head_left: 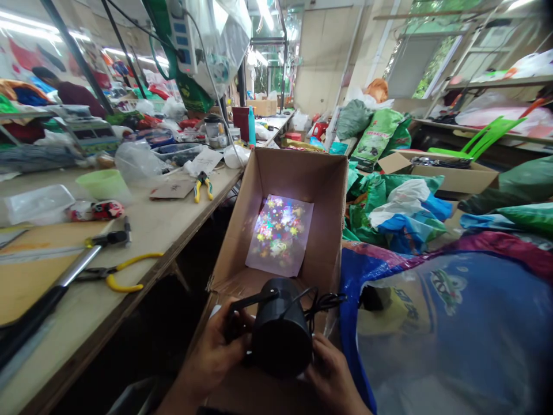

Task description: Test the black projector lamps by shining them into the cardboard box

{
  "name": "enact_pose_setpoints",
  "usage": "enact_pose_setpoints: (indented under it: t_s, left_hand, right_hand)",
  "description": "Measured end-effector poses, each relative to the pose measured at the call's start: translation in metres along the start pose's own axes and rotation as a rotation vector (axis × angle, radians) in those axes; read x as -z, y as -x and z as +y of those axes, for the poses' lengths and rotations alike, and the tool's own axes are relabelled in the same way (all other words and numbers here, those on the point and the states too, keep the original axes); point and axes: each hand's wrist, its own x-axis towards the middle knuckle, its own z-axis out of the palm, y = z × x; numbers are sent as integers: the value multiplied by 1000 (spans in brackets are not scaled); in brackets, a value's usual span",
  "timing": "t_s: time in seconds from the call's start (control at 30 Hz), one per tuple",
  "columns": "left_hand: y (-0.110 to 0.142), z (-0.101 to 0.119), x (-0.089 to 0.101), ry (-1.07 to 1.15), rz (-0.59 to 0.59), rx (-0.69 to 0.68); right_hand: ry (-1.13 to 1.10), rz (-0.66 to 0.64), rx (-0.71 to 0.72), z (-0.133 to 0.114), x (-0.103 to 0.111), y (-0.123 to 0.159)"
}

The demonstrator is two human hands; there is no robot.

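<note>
Both the left hand [220, 346] and right hand [330, 366] pinch a black cylindrical lamp [280, 340], its axis pointing into the open brown cardboard box [302, 167].

A long, pale workbench [153, 230] fills the left side, running from the near corner toward the far end of the room. Nearest me, at the left, lies a yellowish board [30, 276]. Along its right edge rests a black-handled hammer [80, 266], with yellow-handled pliers [125, 275] just beside it, close to the bench's edge. Farther back sit a clear plastic container [38, 202] and a pale green tub [103, 183]. Right of the tub, a flat brown card [173, 190] lies near a second pair of pliers [203, 187], its handles yellow and green. Beyond stand a dark-lidded jar [212, 131] and a blue bottle [251, 128].
</note>
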Motion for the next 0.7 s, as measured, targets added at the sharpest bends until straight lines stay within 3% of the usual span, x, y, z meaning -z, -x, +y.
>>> enact_pose_setpoints:
  t_s: [0.2,0.7]
  left_hand:
    - [0,-3,1,22,-34,-19]
    - [5,-13,0,8,-4,5]
  right_hand:
    - [75,94,53,3,-2,2]
    - [21,125,66,-9,1,-2]
